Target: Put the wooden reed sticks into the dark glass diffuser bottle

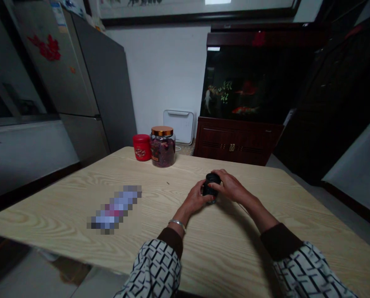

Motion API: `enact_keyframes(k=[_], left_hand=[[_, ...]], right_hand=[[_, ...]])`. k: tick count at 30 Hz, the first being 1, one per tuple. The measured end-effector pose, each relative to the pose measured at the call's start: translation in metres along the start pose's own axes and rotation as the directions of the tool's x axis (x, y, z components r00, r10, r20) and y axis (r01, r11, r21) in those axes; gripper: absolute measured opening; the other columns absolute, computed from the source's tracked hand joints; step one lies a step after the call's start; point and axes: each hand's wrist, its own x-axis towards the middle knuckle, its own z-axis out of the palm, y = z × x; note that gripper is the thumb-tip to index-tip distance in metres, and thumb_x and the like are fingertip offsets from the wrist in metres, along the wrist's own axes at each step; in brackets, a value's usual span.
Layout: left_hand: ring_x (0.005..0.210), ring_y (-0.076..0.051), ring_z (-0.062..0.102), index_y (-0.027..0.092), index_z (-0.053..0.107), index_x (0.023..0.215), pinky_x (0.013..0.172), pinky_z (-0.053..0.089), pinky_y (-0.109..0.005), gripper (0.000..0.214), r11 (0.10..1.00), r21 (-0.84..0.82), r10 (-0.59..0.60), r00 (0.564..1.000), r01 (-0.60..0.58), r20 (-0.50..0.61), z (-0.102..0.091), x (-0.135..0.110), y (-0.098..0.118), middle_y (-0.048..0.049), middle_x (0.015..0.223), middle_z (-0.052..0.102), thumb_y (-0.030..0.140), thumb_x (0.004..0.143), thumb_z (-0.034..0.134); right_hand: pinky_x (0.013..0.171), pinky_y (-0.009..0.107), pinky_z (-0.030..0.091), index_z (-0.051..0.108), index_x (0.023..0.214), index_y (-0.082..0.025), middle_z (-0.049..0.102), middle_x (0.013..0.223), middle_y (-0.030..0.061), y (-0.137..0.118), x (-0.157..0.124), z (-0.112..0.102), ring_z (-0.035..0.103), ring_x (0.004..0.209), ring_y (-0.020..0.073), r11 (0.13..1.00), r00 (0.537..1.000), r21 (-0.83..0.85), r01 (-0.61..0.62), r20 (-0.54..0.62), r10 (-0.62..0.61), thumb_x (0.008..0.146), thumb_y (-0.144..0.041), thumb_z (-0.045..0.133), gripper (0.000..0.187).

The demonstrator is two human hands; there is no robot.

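A small dark jar (210,190) with a black lid (213,178) stands upright on the wooden table, right of its middle. Around its lower body my left hand (195,198) is closed, thumb toward me. My right hand (231,186) grips the lid, its fingers over the far side and the thumb on the near side. Most of the jar's body is hidden behind my fingers, so its contents cannot be made out.
At the table's (160,223) far edge stand a red canister (142,147) and a large clear jar (163,151) with a copper-coloured lid. A blurred-out flat object (115,210) lies to the left. Behind are a fish tank (247,82) and a fridge (104,74).
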Motion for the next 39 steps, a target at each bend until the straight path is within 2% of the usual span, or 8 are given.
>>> enact_keyframes(k=[20, 25, 27, 29, 31, 33, 37, 39], left_hand=[[0.107, -0.025, 0.064, 0.013, 0.056, 0.128, 0.099, 0.047, -0.042, 0.065, 0.999, -0.018, -0.047, 0.996, 0.048, 0.077, 0.007, -0.050, 0.035, -0.0148, 0.122, 0.065, 0.015, 0.067, 0.078], [0.112, -0.025, 0.061, 0.017, 0.054, 0.130, 0.095, 0.046, -0.038, 0.071, 0.994, 0.090, -0.066, 0.997, 0.064, 0.027, 0.000, -0.066, 0.039, -0.0146, 0.126, 0.063, 0.022, 0.065, 0.083], [0.102, -0.022, 0.061, 0.018, 0.059, 0.118, 0.087, 0.047, -0.034, 0.054, 0.986, 0.160, -0.050, 0.999, 0.051, -0.014, -0.006, -0.073, 0.046, -0.0108, 0.112, 0.066, 0.030, 0.070, 0.081], [0.084, -0.017, 0.059, 0.017, 0.062, 0.096, 0.075, 0.045, -0.029, 0.033, 0.973, 0.228, -0.025, 0.997, 0.040, -0.069, -0.012, -0.078, 0.057, -0.0044, 0.088, 0.064, 0.042, 0.077, 0.074], [0.067, -0.013, 0.050, 0.018, 0.056, 0.077, 0.064, 0.039, -0.026, 0.038, 0.959, 0.281, 0.005, 0.990, 0.035, -0.141, -0.016, -0.077, 0.071, 0.0012, 0.069, 0.054, 0.054, 0.081, 0.067], [0.059, -0.012, 0.041, 0.018, 0.048, 0.065, 0.057, 0.034, -0.025, 0.050, 0.958, 0.285, 0.018, 0.980, 0.039, -0.196, -0.017, -0.070, 0.089, 0.0037, 0.060, 0.045, 0.064, 0.080, 0.063], [0.048, -0.008, 0.028, 0.021, 0.035, 0.059, 0.048, 0.022, -0.024, 0.062, 0.993, 0.088, -0.064, 0.987, 0.077, -0.149, -0.008, -0.048, 0.137, 0.0063, 0.053, 0.032, 0.076, 0.078, 0.056], [0.045, -0.006, 0.020, 0.022, 0.029, 0.060, 0.045, 0.014, -0.023, 0.064, 0.994, -0.067, -0.086, 0.995, 0.082, -0.050, -0.002, -0.036, 0.167, 0.0081, 0.052, 0.026, 0.078, 0.076, 0.056]], right_hand=[[0.094, 0.036, 0.044, 0.057, 0.123, -0.019, 0.061, 0.122, 0.0129, -0.036, -0.047, -0.002, 0.060, 0.110, 0.0250, 1.000, 0.999, 0.005, -0.014, -0.033, 0.014, 0.088, -0.035, 0.063, 0.039], [0.101, 0.040, 0.043, 0.045, 0.140, -0.020, 0.052, 0.139, 0.0161, -0.033, -0.062, 0.003, 0.054, 0.123, 0.0274, 0.988, 0.995, 0.148, -0.035, -0.084, 0.048, 0.086, -0.044, 0.063, 0.062], [0.094, 0.039, 0.046, 0.043, 0.140, -0.020, 0.053, 0.137, 0.0157, -0.026, -0.067, 0.005, 0.058, 0.116, 0.0260, 0.975, 0.982, 0.215, -0.060, -0.163, 0.097, 0.085, -0.050, 0.063, 0.065], [0.081, 0.035, 0.048, 0.055, 0.123, -0.021, 0.062, 0.116, 0.0106, -0.019, -0.072, 0.004, 0.062, 0.095, 0.0223, 0.960, 0.958, 0.264, -0.093, -0.238, 0.158, 0.087, -0.056, 0.059, 0.051], [0.068, 0.031, 0.044, 0.059, 0.091, -0.021, 0.061, 0.084, 0.0025, -0.013, -0.074, -0.002, 0.057, 0.073, 0.0182, 0.947, 0.938, 0.299, -0.116, -0.282, 0.204, 0.088, -0.062, 0.054, 0.041], [0.060, 0.028, 0.037, 0.049, 0.068, -0.022, 0.048, 0.065, -0.0021, -0.013, -0.073, -0.012, 0.047, 0.062, 0.0152, 0.932, 0.934, 0.350, -0.094, -0.294, 0.205, 0.088, -0.068, 0.048, 0.051], [0.050, 0.026, 0.023, 0.034, 0.056, -0.023, 0.032, 0.054, -0.0044, -0.026, -0.062, -0.043, 0.029, 0.052, 0.0113, 0.823, 0.949, 0.566, -0.044, -0.233, 0.211, 0.084, -0.080, 0.041, 0.064], [0.046, 0.026, 0.016, 0.031, 0.055, -0.024, 0.027, 0.051, -0.0058, -0.038, -0.054, -0.063, 0.022, 0.048, 0.0098, 0.726, 0.960, 0.687, -0.044, -0.172, 0.221, 0.082, -0.084, 0.038, 0.067]])
